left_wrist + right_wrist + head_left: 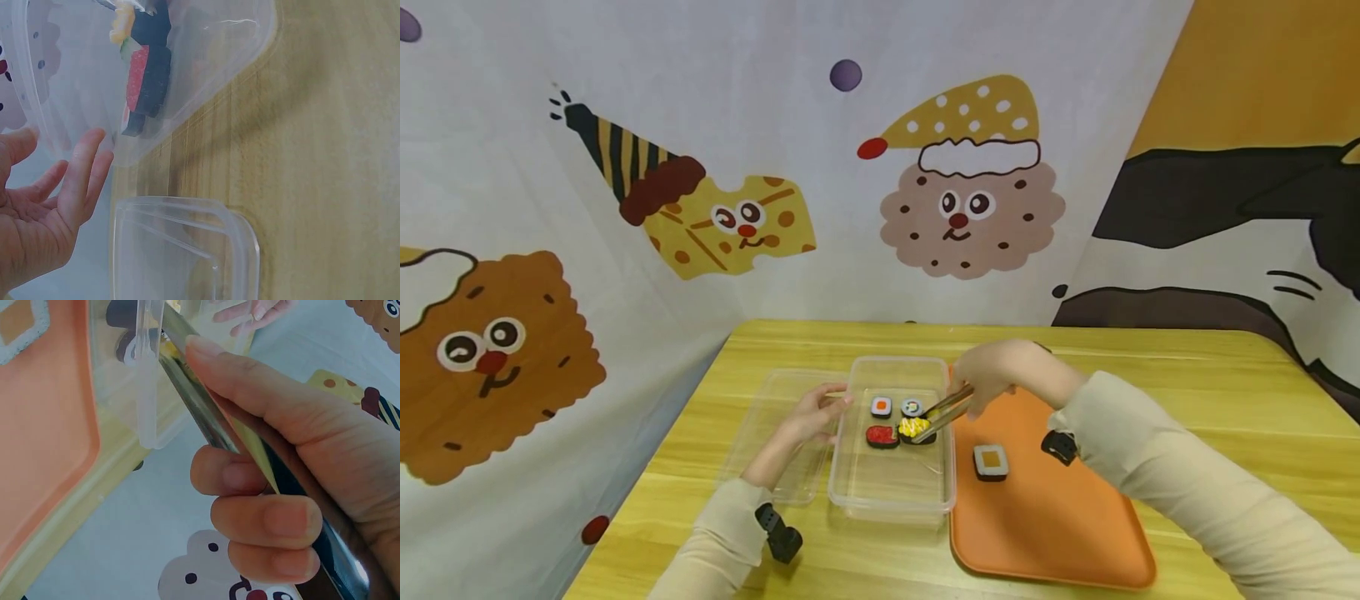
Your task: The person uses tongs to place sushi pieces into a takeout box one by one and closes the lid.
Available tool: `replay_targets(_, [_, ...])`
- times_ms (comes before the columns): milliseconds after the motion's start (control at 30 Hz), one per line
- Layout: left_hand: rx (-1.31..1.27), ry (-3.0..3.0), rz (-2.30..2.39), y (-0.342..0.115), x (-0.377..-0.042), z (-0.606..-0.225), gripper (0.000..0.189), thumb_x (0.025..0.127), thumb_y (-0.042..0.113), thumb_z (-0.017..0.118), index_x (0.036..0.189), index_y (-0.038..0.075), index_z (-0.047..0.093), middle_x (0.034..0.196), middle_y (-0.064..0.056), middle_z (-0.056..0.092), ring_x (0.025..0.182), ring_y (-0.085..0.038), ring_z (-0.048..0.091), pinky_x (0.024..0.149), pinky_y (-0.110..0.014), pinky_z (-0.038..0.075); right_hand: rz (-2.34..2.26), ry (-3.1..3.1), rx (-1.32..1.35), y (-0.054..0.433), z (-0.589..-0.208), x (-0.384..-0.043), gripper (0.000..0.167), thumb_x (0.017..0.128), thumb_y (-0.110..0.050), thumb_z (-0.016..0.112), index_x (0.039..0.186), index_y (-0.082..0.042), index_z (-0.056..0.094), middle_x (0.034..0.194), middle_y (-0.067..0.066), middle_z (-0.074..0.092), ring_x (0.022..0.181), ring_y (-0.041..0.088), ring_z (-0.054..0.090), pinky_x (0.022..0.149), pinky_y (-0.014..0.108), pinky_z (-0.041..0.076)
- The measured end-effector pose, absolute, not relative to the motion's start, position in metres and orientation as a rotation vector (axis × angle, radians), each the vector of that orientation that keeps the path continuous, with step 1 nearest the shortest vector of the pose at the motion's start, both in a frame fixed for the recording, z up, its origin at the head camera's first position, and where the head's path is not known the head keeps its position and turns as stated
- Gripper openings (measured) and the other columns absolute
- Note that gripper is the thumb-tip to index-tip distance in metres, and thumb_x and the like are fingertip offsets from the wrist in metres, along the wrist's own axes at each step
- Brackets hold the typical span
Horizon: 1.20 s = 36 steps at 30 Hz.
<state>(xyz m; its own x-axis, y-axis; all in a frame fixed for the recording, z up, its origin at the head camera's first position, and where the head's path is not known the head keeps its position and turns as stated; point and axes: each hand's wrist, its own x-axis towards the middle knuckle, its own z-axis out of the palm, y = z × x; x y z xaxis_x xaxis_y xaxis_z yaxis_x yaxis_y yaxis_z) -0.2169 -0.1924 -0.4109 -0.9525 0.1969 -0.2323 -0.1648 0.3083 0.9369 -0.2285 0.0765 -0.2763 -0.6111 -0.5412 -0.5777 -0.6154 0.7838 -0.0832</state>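
My right hand (1000,371) grips metal tongs (209,415), fingers curled round their arms in the right wrist view. The tongs' tips reach into a clear plastic container (891,502), at a toy sushi piece with a yellow topping (913,427). Whether they still pinch it is unclear. Beside it in the container are a red-topped sushi piece (882,436), a sushi roll with an orange centre (881,407) and another white roll (912,407). At the container's left wall is my left hand (50,200), fingers loosely extended, thumb near the rim.
An orange tray (1045,542) lies right of the container, bearing a square sushi roll with a yellow-brown centre (991,462). A clear lid (181,250) lies on the wooden table (1195,417) at the left. A printed cloth (850,167) hangs behind the table.
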Motion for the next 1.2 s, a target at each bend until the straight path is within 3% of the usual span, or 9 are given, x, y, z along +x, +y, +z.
replay_targets(233, [0.009, 2.294, 1.677, -0.190, -0.218, -0.410, 0.047, 0.095, 0.023, 0.050, 0.138, 0.007, 0.037, 0.130, -0.025, 0.047, 0.112, -0.036, 0.052, 0.052, -0.022, 0.052, 0.214, 2.382, -0.853, 0.072, -0.274, -0.227, 0.018, 0.084, -0.024, 0.067, 0.101, -0.021, 0.067, 0.080, -0.004, 0.056, 0.048, 0.009, 0.044, 0.040, 0.019, 0.040])
replay_targets(567, [0.048, 2.308, 1.666, -0.191, -0.217, -0.411, 0.050, 0.095, 0.024, 0.049, 0.139, 0.005, 0.034, 0.132, -0.026, 0.045, 0.119, -0.039, 0.047, 0.054, -0.024, 0.055, 0.235, 2.407, -0.811, 0.068, -0.273, -0.222, 0.028, 0.082, -0.025, 0.069, 0.109, -0.021, 0.066, 0.085, -0.003, 0.057, 0.058, 0.011, 0.053, 0.047, 0.023, 0.048])
replay_targets(767, [0.033, 2.308, 1.670, -0.191, -0.216, -0.412, 0.049, 0.095, 0.024, 0.050, 0.138, 0.006, 0.036, 0.132, -0.026, 0.046, 0.120, -0.040, 0.046, 0.055, -0.024, 0.055, 0.169, 2.434, -0.778, 0.076, -0.271, -0.221, 0.036, 0.079, -0.026, 0.072, 0.113, -0.022, 0.063, 0.103, 0.000, 0.061, 0.050, 0.010, 0.050, 0.045, 0.024, 0.049])
replay_targets(900, [0.020, 2.312, 1.668, -0.192, -0.215, -0.412, 0.048, 0.095, 0.023, 0.049, 0.138, 0.006, 0.037, 0.130, -0.026, 0.047, 0.119, -0.041, 0.047, 0.054, -0.023, 0.053, 0.098, 2.453, -0.784, 0.086, -0.271, -0.223, 0.039, 0.078, -0.026, 0.073, 0.115, -0.021, 0.062, 0.103, 0.000, 0.061, 0.044, 0.009, 0.047, 0.041, 0.022, 0.047])
replay_targets(1200, [0.015, 2.327, 1.640, -0.191, -0.215, -0.410, 0.048, 0.095, 0.024, 0.049, 0.138, 0.006, 0.036, 0.130, -0.026, 0.047, 0.118, -0.041, 0.046, 0.055, -0.024, 0.053, -0.188, 2.447, -0.840, 0.128, -0.269, -0.223, 0.054, 0.080, -0.028, 0.070, 0.130, -0.022, 0.051, 0.124, 0.006, 0.057, 0.035, 0.008, 0.038, 0.037, 0.022, 0.043])
